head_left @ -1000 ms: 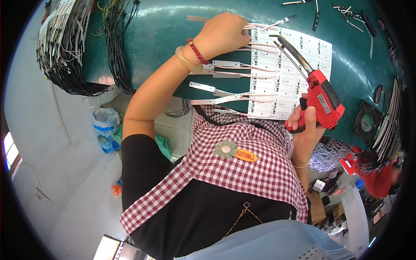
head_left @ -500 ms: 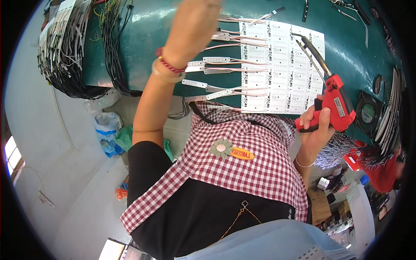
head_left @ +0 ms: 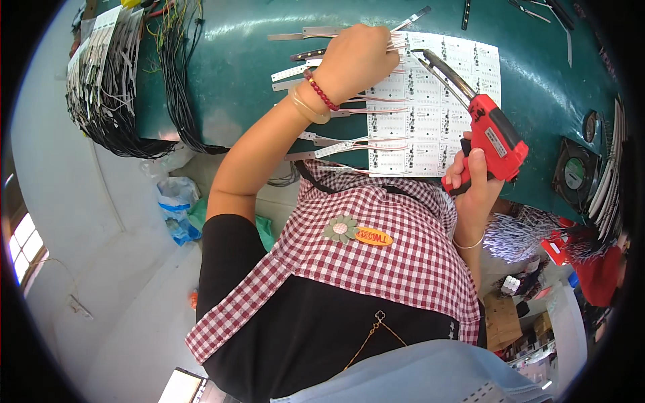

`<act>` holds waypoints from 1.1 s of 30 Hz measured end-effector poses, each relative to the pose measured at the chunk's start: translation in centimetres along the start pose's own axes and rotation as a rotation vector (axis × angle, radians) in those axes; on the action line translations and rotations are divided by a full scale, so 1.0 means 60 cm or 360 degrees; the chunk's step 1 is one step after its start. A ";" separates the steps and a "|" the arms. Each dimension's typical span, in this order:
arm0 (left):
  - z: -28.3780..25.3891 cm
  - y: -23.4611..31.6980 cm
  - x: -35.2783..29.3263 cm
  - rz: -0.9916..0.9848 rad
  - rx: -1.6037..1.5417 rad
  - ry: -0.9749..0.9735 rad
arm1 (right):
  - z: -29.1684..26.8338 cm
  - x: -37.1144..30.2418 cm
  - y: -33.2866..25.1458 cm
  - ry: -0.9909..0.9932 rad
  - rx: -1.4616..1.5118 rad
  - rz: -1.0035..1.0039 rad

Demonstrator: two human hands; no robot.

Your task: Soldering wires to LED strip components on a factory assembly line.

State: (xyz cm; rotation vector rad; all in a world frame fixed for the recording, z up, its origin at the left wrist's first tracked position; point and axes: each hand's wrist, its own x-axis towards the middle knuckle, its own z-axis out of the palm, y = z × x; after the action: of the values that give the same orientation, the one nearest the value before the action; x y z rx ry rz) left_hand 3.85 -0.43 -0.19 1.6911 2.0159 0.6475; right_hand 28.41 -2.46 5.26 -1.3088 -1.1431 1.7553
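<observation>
My left hand (head_left: 361, 62) is over the left edge of a sheet of white circuit boards (head_left: 423, 124), its fingers closed on thin wires (head_left: 398, 47) near the upper left corner; the fingertips are partly hidden. In my right hand (head_left: 478, 176) is a red and black soldering gun (head_left: 494, 138), pointing up and left. Its dark tip is over the sheet, a short way right of my left fingers. Small LED strips (head_left: 336, 148) lie along the sheet's left side, joined to it by thin red and white wires.
On the green table (head_left: 222, 87), bundles of black cables (head_left: 178, 80) and white-ended leads (head_left: 101, 87) hang at the left. At the right sit a black fan (head_left: 576, 173) and more grey leads (head_left: 608, 168). Tweezers and other tools (head_left: 531, 10) lie at the far right.
My left hand has come down and right from the far edge to the sheet's wires. The soldering gun has moved left, its tip nearer my left fingers.
</observation>
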 end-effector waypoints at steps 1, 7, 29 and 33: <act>-0.001 0.001 0.003 0.0001 0.0002 -0.0002 | 0.001 0.003 -0.001 -0.0014 0.0004 0.0011; -0.005 0.007 0.004 -0.0007 0.0043 0.0007 | -0.002 0.007 -0.001 -0.0021 -0.0012 -0.0001; -0.008 -0.006 0.023 -0.0110 -0.0047 -0.0359 | -0.002 0.013 0.005 -0.0059 -0.0020 0.0004; -0.006 -0.009 0.021 -0.0096 -0.0102 -0.0314 | -0.001 0.015 0.003 -0.0056 -0.0076 -0.0011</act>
State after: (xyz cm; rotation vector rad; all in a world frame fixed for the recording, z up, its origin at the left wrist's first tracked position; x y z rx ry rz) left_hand 3.01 0.69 -0.24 1.5846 1.8804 0.4980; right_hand 28.21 -1.73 4.73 -1.3048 -1.2147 1.7623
